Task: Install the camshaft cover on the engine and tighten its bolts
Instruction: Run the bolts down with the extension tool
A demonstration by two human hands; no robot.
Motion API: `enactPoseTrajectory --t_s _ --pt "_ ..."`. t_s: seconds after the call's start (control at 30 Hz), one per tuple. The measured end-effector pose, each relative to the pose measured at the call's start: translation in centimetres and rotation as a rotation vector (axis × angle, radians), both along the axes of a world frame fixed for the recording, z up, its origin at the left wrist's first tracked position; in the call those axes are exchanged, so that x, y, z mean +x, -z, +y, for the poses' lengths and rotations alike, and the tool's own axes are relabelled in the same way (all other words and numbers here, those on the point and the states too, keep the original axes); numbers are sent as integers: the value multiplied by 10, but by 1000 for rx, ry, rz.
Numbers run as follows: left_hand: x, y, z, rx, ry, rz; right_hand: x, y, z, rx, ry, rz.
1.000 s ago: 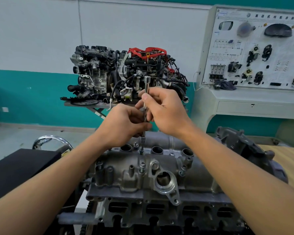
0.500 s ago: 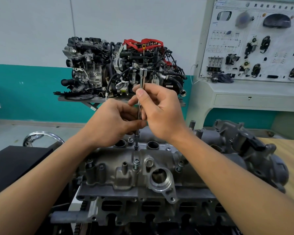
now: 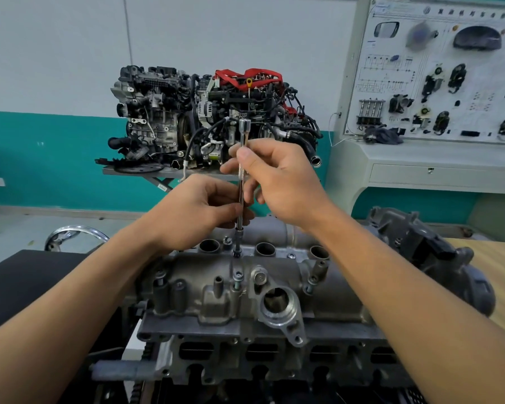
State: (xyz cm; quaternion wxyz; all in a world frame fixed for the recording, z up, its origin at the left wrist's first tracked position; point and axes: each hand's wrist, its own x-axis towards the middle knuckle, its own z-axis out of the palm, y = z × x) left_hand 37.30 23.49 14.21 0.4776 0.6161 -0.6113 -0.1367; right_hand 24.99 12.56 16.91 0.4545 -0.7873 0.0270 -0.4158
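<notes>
On my feed the cast-metal cover [image 3: 330, 290] sits on top of the engine [image 3: 263, 360] just below centre. It is dull grey and rough, lumpy with bosses and ribs. A slim chrome driver bar [image 3: 243, 147] stands upright with its tip on the cover's far edge, at 12 o'clock from the cover's middle. The bar has a knurled band and a plain cylindrical top end. The tip hides whatever bolt head it sits on. The right hand [image 3: 283, 185] pinches the knurled band between thumb and curled fingers. The left hand [image 3: 196, 212], at 8 o'clock from the right one, pinches the bar lower down with thumb and fingertips. A shiny flanged bolt [image 3: 238, 276] stands at 6 o'clock from the tip, with some of its shank showing under the head. Round wells [image 3: 209, 245] line the cover's far edge; they are dark inside and I cannot tell what they hold. A bright machined port [image 3: 277, 301] at 5 o'clock shows something brownish within, unclear. The engine's lower part is cut off at the bottom edge, and the forearms hide both of its ends. Behind, at 12 o'clock, a second engine [image 3: 164, 112] with red tubing rests on a grey stand. A white display board [image 3: 391, 83] carrying car parts fills 2 o'clock and is cut off at the right; its print is too small to read. A wooden top [image 3: 499, 266] lies at 3 o'clock and a flat black surface [image 3: 24, 278] at 9 o'clock.
</notes>
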Motion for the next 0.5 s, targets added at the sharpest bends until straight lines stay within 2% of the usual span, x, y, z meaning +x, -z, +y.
enactPoseTrajectory --t_s 0.1,0.2,0.27,0.4,0.5 --pt "0 -1 -2 -41 -21 -9 -3 -5 0 -87 66 35" --pt "2 -1 -2 -159 -73 79 1 -6 1 -85 242 -13" --pt "2 -2 -1 -191 -70 68 1 -6 1 -64 287 5" --pt "1 0 -1 -145 -33 -29 -6 -9 3 -24 115 125" --pt "-1 -1 -1 -104 6 -31 -12 -13 5 -45 44 166"
